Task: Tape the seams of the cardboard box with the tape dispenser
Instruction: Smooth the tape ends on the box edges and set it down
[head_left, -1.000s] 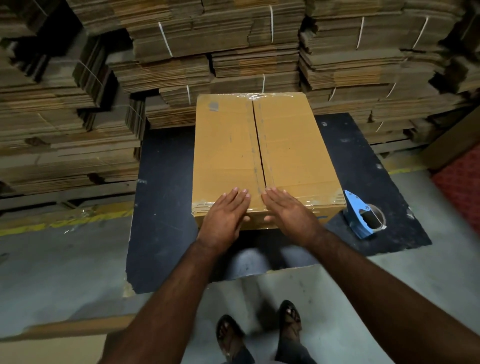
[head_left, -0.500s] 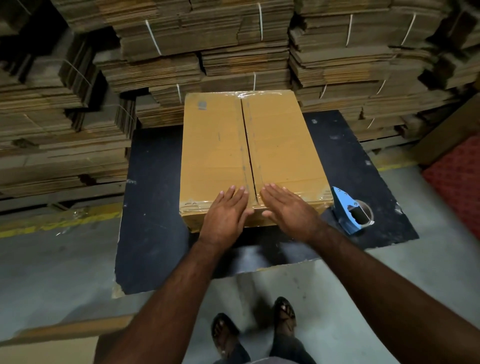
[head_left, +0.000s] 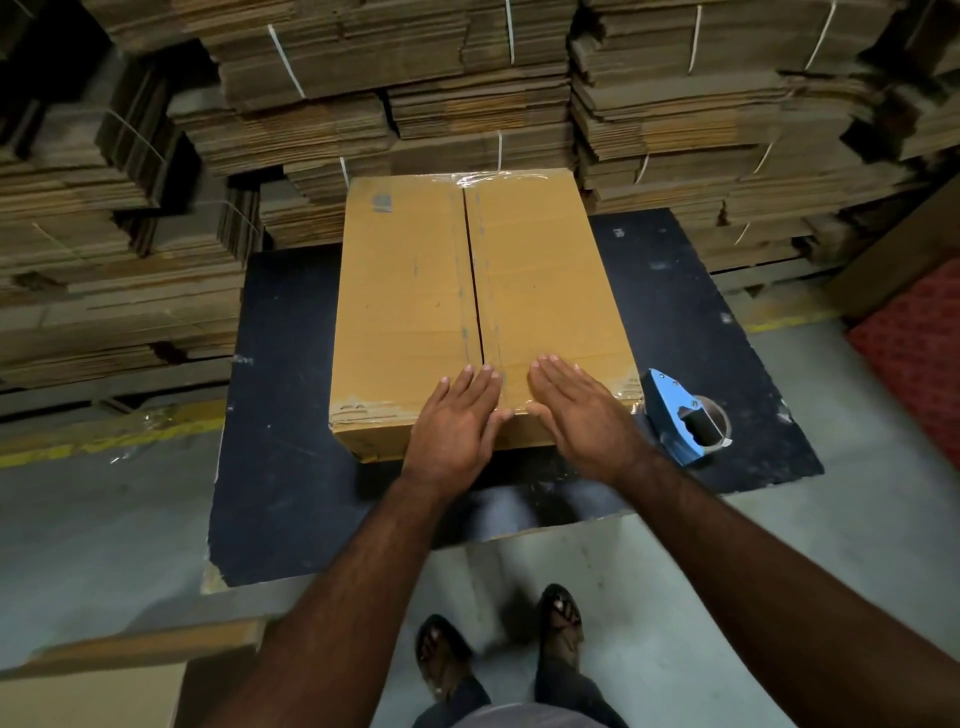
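The cardboard box (head_left: 483, 306) is sitting closed on the black board (head_left: 291, 467), its long centre seam (head_left: 475, 291) running from the near edge to the far one, with clear tape already glinting over the far edge and wrinkled tape along the near one. I am pressing both palms flat on the near end of the lid: my left hand (head_left: 457, 415) just left of the seam, my right hand (head_left: 576, 410) just right of it, all fingers straight and together, holding nothing. Over the last second my hands are staying almost where they were, only edging a touch nearer each other at the seam, so I am still smoothing and holding the flaps down rather than laying tape. Whether the centre seam is already fully taped I cannot tell; a dark gap is still showing along it. The blue tape dispenser (head_left: 680, 415) is lying untouched on the board just right of the box's near right corner, close to my right wrist, so I judge my next move is reaching for it. Beyond the board, strapped stacks of flattened cartons (head_left: 467, 104) are filling the far side, and my sandalled feet (head_left: 498, 649) are standing on the grey floor.
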